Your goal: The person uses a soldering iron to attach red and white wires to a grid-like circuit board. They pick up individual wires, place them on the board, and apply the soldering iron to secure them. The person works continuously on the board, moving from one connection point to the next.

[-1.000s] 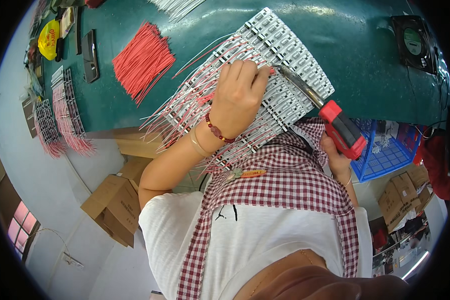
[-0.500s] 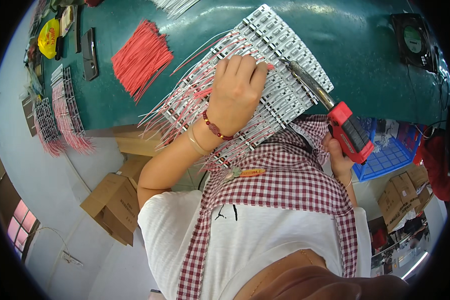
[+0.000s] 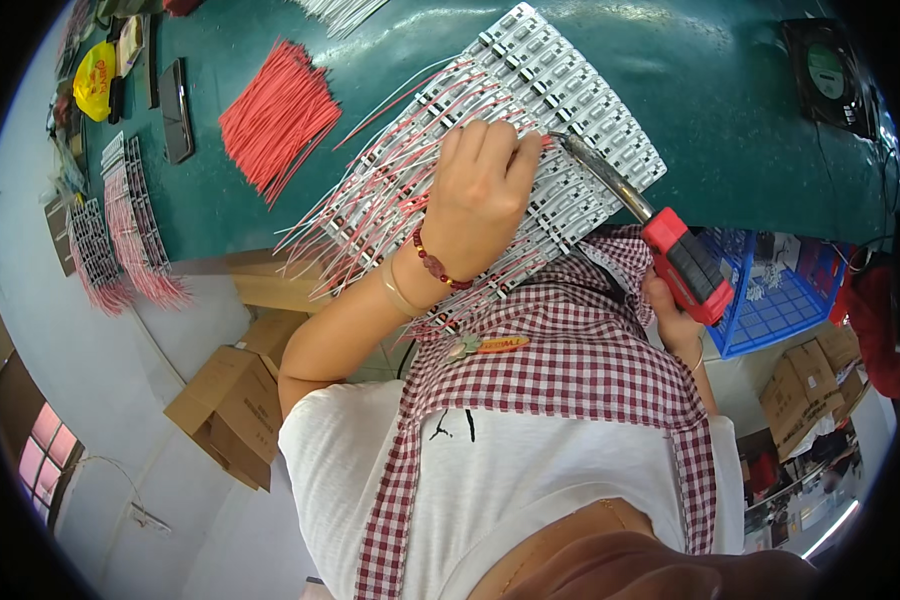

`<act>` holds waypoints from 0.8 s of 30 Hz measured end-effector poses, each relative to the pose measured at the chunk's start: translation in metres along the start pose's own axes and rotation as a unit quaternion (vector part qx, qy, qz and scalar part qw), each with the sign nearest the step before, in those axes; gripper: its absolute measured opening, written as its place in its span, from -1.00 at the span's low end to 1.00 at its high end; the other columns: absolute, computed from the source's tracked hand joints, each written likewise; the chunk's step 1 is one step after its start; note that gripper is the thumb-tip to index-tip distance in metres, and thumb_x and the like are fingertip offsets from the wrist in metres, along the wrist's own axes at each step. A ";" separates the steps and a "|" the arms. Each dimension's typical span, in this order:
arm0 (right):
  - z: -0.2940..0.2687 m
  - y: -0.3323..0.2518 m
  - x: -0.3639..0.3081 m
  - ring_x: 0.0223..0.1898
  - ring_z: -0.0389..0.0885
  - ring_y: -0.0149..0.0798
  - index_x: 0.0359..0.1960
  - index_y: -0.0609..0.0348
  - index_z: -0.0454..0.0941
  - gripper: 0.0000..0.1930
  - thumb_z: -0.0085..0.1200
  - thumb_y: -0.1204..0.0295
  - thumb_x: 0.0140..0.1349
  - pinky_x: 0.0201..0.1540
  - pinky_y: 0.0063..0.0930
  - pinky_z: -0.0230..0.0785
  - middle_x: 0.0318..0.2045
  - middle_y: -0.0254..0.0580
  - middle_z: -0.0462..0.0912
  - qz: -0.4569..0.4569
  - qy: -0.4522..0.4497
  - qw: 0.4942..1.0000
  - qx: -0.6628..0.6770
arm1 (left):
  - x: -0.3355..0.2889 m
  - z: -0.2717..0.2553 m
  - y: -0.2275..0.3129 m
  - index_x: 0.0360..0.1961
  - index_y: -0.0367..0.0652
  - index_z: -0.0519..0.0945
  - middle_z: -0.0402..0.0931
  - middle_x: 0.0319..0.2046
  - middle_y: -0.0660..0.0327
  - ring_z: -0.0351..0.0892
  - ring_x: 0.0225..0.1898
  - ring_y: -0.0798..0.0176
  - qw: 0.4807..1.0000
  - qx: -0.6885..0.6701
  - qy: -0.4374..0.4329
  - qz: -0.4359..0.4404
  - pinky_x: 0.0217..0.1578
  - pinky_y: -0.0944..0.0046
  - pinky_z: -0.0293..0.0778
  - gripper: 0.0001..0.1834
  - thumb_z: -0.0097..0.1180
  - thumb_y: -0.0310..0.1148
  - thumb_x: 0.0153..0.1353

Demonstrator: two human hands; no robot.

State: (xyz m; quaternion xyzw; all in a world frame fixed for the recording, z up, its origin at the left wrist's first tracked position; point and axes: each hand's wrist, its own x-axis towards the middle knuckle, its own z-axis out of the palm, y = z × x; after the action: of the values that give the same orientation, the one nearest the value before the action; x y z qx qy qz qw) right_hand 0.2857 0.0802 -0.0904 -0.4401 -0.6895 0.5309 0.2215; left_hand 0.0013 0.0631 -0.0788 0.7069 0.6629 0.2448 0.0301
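R of the module panel (image 3: 625, 140), in the head view, low past the tbl edge, sits a blue crate (image 3: 732, 345), plastic mesh walls, open top, a few small white pcs (image 3: 760, 283) inside. Also R of the panel, lower & farther off: cardboard boxes (image 3: 800, 395), contents unclear. L of the panel, below tbl height: another carton (image 3: 228, 400), flaps open, inside dark. Far L of the panel, on the tbl: yellow bag (image 3: 93, 82), contents hidden.

Panel lies tilted at the front of the green tbl (image 3: 725, 110); its near corner overhangs the tbl edge, over the checked apron (image 3: 570, 385). Far corner reaches well into the tbl. Wide stretch of green top R of the panel, up to a black fan-like unit (image 3: 828, 85); narrower strip L of it, up to a red wire pile (image 3: 280, 118). Phone (image 3: 176, 110) farther L; wired strips (image 3: 142, 225) hang over the edge, far L.

L hand (image 3: 478, 190): over mid-panel, fingers curled tight round a few red wires (image 3: 547, 141). R hand (image 3: 673, 312): just R of the panel's near side, gripping red-black soldering iron (image 3: 685, 265); tip's by the L thumb, contact w/ panel unclear.
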 end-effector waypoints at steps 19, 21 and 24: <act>-0.013 0.020 -0.023 -0.34 0.62 -0.23 -0.23 0.28 0.60 -0.77 0.22 0.45 0.07 -0.29 -0.45 0.45 -0.31 -0.12 0.64 0.032 0.021 0.999 0.024 | -0.004 -0.003 0.009 -0.22 -0.24 0.61 0.29 -0.49 0.23 0.33 -0.42 0.21 1.000 -0.024 -0.016 0.005 -0.36 0.24 0.24 -0.69 0.07 -0.57 -0.07; -0.011 0.015 -0.021 -0.39 0.60 -0.24 -0.26 0.26 0.60 -0.78 0.22 0.45 0.04 -0.33 -0.46 0.43 -0.36 -0.15 0.63 0.049 0.024 0.998 0.030 | -0.003 -0.002 0.009 -0.22 -0.28 0.59 0.29 -0.48 0.21 0.33 -0.40 0.20 0.999 -0.024 -0.026 0.008 -0.35 0.23 0.25 -0.72 0.07 -0.56 -0.04; -0.011 0.016 -0.018 -0.45 0.57 -0.23 -0.30 0.24 0.60 -0.80 0.22 0.46 0.02 -0.37 -0.46 0.41 -0.42 -0.18 0.60 0.033 0.016 0.999 0.000 | -0.003 -0.002 0.009 -0.25 -0.35 0.56 0.29 -0.45 0.17 0.32 -0.36 0.17 0.999 -0.021 -0.042 0.013 -0.33 0.21 0.27 -0.75 0.06 -0.52 0.00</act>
State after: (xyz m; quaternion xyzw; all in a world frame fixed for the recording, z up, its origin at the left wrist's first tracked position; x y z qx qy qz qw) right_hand 0.3092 0.0718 -0.0987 -0.4710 -0.6708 0.5308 0.2153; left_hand 0.0089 0.0585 -0.0747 0.7243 0.6467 0.2289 0.0690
